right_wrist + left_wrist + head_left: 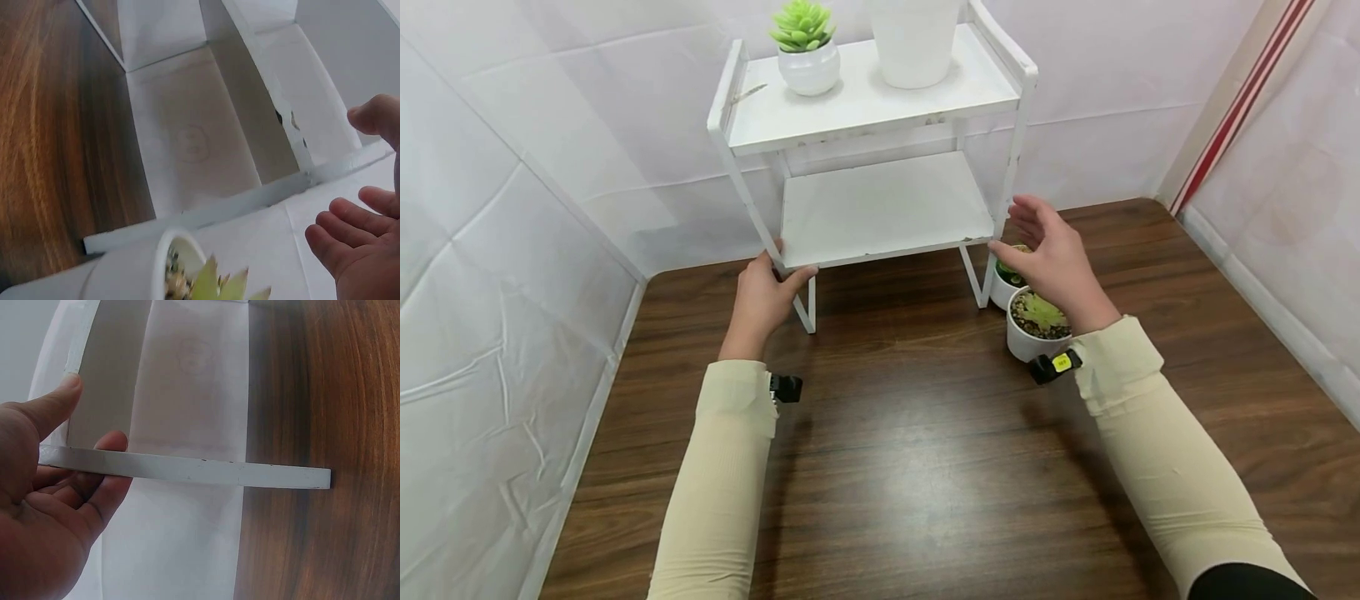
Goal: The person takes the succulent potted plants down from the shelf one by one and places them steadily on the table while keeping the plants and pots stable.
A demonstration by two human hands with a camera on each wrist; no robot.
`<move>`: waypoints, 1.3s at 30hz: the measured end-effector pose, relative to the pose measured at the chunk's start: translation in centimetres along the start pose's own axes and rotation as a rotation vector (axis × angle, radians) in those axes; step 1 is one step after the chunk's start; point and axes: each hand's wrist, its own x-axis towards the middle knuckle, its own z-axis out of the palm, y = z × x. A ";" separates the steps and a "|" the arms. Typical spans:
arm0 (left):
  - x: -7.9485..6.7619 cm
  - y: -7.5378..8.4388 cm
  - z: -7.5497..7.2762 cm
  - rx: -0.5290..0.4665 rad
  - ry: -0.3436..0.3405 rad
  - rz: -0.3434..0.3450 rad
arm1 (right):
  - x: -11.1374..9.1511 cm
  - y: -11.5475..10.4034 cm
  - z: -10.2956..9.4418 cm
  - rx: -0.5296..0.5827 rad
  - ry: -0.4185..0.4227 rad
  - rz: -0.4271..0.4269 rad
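A white two-tier shelf rack point(887, 208) stands on the wooden table. My left hand point(756, 300) grips it at the left front post, by the lower board's corner. In the left wrist view the thumb lies on the board's edge point(75, 362) and the fingers curl behind the post point(187, 467). On the other side, my right hand point(1060, 262) is beside the right front post, fingers spread and relaxed. The right wrist view shows a gap between its fingers and the post point(250, 199). Below that hand is a potted succulent point(1037, 315) in a white pot, with a second small potted plant point(1009, 279) partly hidden behind.
On the top board stand a green succulent in a round white pot point(808, 68) and a larger white pot point(916, 42), cut off by the frame. White sheeting point(647, 167) encloses the table point(887, 450) behind and at the sides. A red-striped band point(1240, 108) runs down the right corner.
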 end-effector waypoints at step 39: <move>-0.3 0.2 0.3 -0.009 0.011 -0.012 | 1.8 1.2 3.2 -0.171 0.183 -0.014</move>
